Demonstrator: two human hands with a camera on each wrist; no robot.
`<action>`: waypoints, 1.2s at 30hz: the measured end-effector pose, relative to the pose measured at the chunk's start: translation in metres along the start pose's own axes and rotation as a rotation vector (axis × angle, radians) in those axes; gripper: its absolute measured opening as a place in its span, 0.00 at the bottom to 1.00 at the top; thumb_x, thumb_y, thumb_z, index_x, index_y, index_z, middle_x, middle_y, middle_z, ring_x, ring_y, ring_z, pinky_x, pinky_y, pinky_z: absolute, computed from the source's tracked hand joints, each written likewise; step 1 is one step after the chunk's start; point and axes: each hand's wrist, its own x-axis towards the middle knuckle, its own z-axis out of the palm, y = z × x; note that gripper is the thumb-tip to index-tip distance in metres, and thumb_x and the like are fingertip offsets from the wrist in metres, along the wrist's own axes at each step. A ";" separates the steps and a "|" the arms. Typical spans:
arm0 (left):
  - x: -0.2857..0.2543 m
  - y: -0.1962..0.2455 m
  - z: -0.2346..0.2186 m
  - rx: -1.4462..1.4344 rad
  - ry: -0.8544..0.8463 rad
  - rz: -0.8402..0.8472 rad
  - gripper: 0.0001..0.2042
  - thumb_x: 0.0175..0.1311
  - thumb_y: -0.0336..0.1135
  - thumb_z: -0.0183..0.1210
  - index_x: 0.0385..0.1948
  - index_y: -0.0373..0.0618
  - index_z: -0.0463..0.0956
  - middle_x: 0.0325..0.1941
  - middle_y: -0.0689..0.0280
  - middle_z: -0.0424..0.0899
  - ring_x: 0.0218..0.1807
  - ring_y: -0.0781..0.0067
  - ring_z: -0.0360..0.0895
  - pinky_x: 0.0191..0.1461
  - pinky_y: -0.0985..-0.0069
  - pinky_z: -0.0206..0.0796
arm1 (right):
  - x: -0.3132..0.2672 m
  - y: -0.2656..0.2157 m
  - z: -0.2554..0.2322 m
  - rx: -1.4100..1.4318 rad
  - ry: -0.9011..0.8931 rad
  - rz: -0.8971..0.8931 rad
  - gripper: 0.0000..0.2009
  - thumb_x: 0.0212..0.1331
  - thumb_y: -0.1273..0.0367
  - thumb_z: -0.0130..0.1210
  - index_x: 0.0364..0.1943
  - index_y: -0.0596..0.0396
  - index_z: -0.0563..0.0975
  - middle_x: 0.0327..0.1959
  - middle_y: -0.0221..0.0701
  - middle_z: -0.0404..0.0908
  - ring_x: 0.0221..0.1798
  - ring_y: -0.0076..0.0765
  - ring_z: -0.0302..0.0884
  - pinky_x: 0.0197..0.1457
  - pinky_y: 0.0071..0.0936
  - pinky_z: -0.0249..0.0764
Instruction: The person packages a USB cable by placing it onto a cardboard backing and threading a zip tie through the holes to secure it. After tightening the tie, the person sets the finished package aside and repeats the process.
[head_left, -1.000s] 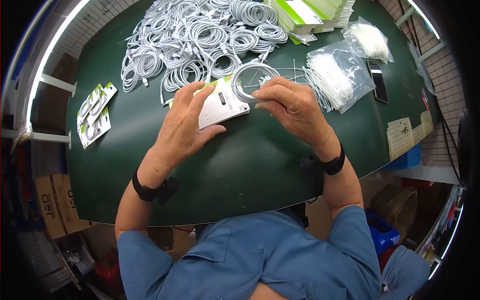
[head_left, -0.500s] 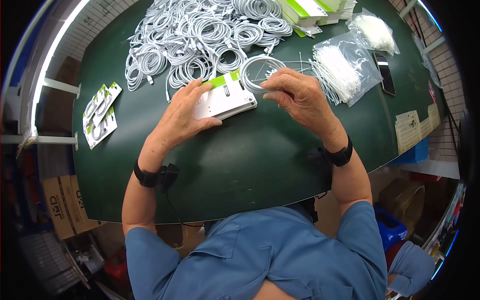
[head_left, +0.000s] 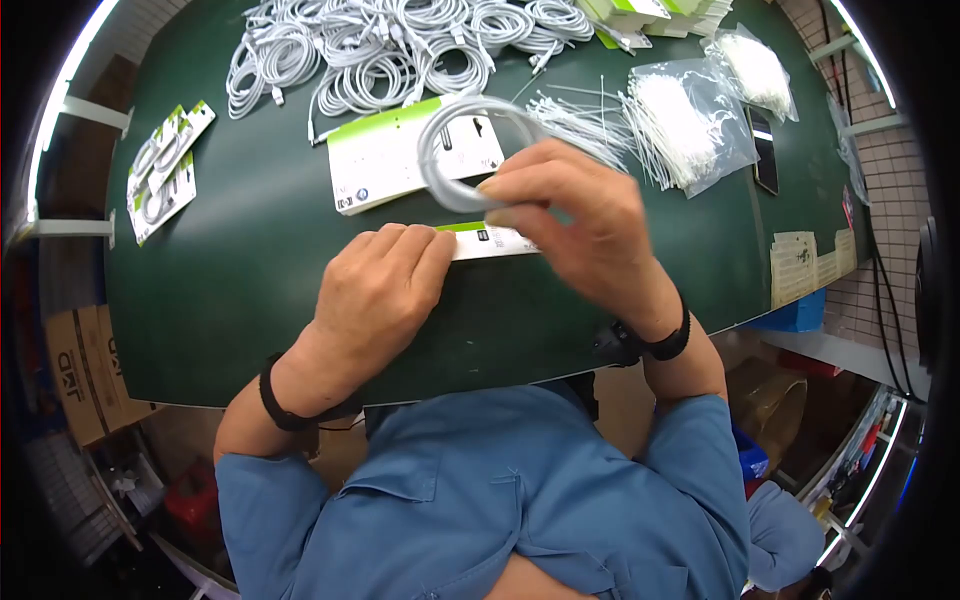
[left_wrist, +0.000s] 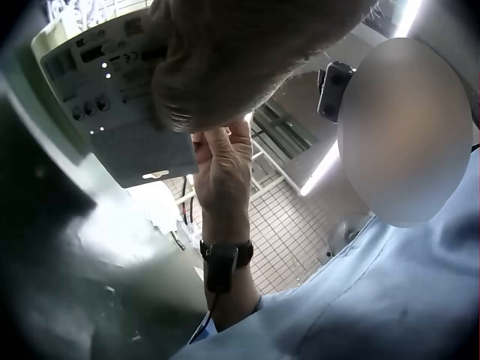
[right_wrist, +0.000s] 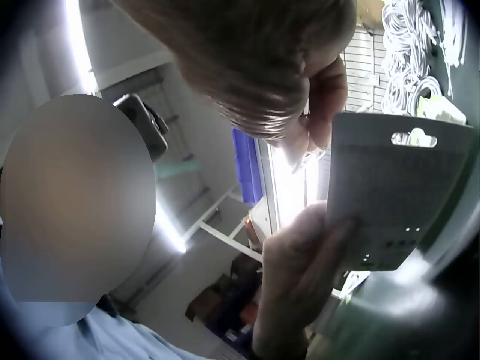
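Note:
In the head view my left hand (head_left: 385, 285) grips a single white-and-green packaging card (head_left: 490, 242), fingers over its top and thumb hidden. The card is held tilted, so only a narrow strip of its front shows there. Its grey printed back (left_wrist: 120, 105), with a hang slot at one end, appears in the left wrist view. Just above it, my right hand (head_left: 585, 215) pinches a coiled white cable (head_left: 432, 150) between thumb and fingers. The coil, slightly blurred, overlaps a stack of similar cards (head_left: 375, 165) lying on the green table (head_left: 230, 300).
A heap of coiled white cables (head_left: 390, 70) covers the back of the table. Loose cable ties (head_left: 575, 125) and clear bags of ties (head_left: 690, 125) lie right, beside a phone (head_left: 763, 150). Packed cable cards (head_left: 165, 170) are at left; more cards (head_left: 690, 20) stand at back right.
My left hand has left the stack with one card and drawn it toward my body. The right hand still holds the coil, now shifted left and closer over the stack and card.

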 end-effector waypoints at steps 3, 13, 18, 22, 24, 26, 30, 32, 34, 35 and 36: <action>-0.007 0.005 0.019 -0.059 0.014 -0.046 0.08 0.56 0.26 0.63 0.37 0.43 0.79 0.33 0.66 0.79 0.34 0.69 0.79 0.35 0.65 0.74 | -0.018 0.008 0.020 -0.042 -0.033 0.052 0.11 0.58 0.80 0.68 0.44 0.60 0.82 0.42 0.36 0.85 0.38 0.28 0.84 0.38 0.24 0.80; -0.007 -0.005 0.024 -0.267 0.428 0.073 0.08 0.62 0.29 0.66 0.41 0.42 0.81 0.37 0.61 0.81 0.37 0.68 0.81 0.32 0.71 0.72 | -0.031 0.024 0.041 0.054 0.191 0.096 0.11 0.60 0.80 0.67 0.46 0.59 0.82 0.42 0.36 0.85 0.39 0.28 0.83 0.39 0.24 0.80; -0.044 0.016 0.014 -1.254 0.043 -0.537 0.14 0.72 0.39 0.63 0.50 0.40 0.79 0.43 0.57 0.84 0.42 0.69 0.82 0.32 0.75 0.71 | -0.031 0.029 0.040 0.044 0.184 0.046 0.12 0.59 0.80 0.68 0.46 0.58 0.82 0.40 0.37 0.86 0.40 0.31 0.84 0.40 0.26 0.80; -0.045 0.017 0.014 -2.141 -0.079 -1.176 0.18 0.77 0.43 0.58 0.55 0.37 0.75 0.46 0.57 0.84 0.41 0.70 0.81 0.33 0.76 0.71 | -0.038 0.027 0.041 0.024 0.151 -0.059 0.14 0.57 0.81 0.70 0.46 0.58 0.82 0.39 0.37 0.85 0.40 0.34 0.85 0.41 0.28 0.81; -0.038 0.018 0.009 -2.210 0.017 -1.335 0.19 0.78 0.42 0.55 0.58 0.34 0.73 0.46 0.59 0.83 0.39 0.71 0.81 0.33 0.77 0.71 | -0.044 0.022 0.041 0.011 0.097 -0.072 0.15 0.55 0.81 0.71 0.47 0.57 0.82 0.37 0.37 0.85 0.41 0.37 0.85 0.41 0.29 0.82; -0.045 0.021 0.020 -2.201 0.043 -1.326 0.18 0.78 0.40 0.54 0.58 0.35 0.73 0.46 0.58 0.83 0.39 0.71 0.81 0.34 0.77 0.71 | -0.048 0.021 0.044 0.020 0.060 -0.086 0.16 0.53 0.81 0.71 0.46 0.56 0.83 0.37 0.37 0.85 0.40 0.38 0.84 0.40 0.29 0.81; -0.053 0.025 0.030 -2.145 0.086 -1.267 0.15 0.76 0.34 0.53 0.57 0.36 0.74 0.46 0.58 0.84 0.39 0.71 0.81 0.34 0.77 0.71 | -0.044 0.014 0.039 0.002 -0.063 -0.104 0.18 0.48 0.80 0.73 0.45 0.54 0.84 0.37 0.34 0.85 0.37 0.38 0.82 0.37 0.30 0.78; -0.054 0.028 0.030 -2.099 0.069 -1.199 0.14 0.75 0.30 0.52 0.57 0.37 0.75 0.45 0.58 0.84 0.39 0.71 0.82 0.35 0.77 0.71 | -0.035 0.004 0.029 -0.075 -0.182 -0.058 0.18 0.45 0.79 0.73 0.44 0.52 0.85 0.37 0.32 0.85 0.36 0.38 0.79 0.37 0.31 0.76; -0.050 0.031 0.027 -2.087 0.088 -1.175 0.14 0.74 0.29 0.52 0.57 0.37 0.75 0.45 0.58 0.85 0.39 0.71 0.82 0.35 0.77 0.71 | -0.030 -0.005 0.026 -0.101 -0.194 -0.060 0.18 0.44 0.79 0.73 0.43 0.51 0.85 0.37 0.30 0.84 0.36 0.38 0.78 0.37 0.31 0.75; -0.047 0.032 0.026 -2.073 0.113 -1.150 0.14 0.74 0.29 0.53 0.57 0.37 0.75 0.45 0.58 0.85 0.39 0.72 0.82 0.36 0.77 0.71 | -0.028 -0.008 0.026 -0.125 -0.206 -0.067 0.18 0.44 0.79 0.73 0.42 0.50 0.85 0.37 0.29 0.84 0.36 0.37 0.77 0.37 0.32 0.74; -0.046 0.033 0.025 -2.058 0.138 -1.125 0.14 0.73 0.28 0.53 0.56 0.37 0.75 0.45 0.58 0.85 0.39 0.72 0.82 0.36 0.77 0.72 | -0.026 -0.010 0.026 -0.148 -0.218 -0.074 0.18 0.43 0.78 0.73 0.41 0.50 0.86 0.36 0.27 0.84 0.36 0.37 0.76 0.37 0.32 0.73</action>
